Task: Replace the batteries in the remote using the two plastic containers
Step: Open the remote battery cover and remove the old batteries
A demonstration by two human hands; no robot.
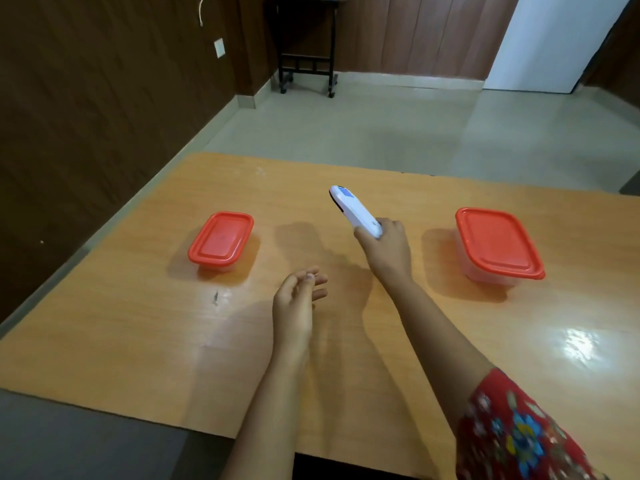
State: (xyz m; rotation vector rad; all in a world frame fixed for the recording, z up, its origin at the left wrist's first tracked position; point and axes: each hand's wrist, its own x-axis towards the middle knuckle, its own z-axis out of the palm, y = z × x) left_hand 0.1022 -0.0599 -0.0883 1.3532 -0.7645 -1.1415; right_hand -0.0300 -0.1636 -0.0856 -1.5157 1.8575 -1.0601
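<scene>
My right hand (pixel 386 249) grips the near end of a white remote (pixel 353 211), which is lifted above the middle of the wooden table (pixel 138 341) and points away to the upper left. My left hand (pixel 298 303) hovers below and left of it, fingers loosely curled and apart, holding nothing. A small clear container with a red lid (pixel 221 241) stands on the left of the table, lid on. A larger clear container with a red lid (pixel 497 242) stands on the right, also closed. Their contents are hidden.
The table's far edge runs just behind the remote; beyond it is pale floor. A dark wood wall lies to the left. A black wheeled stand (pixel 306 46) is at the back, with a white door (pixel 547 39) at the far right.
</scene>
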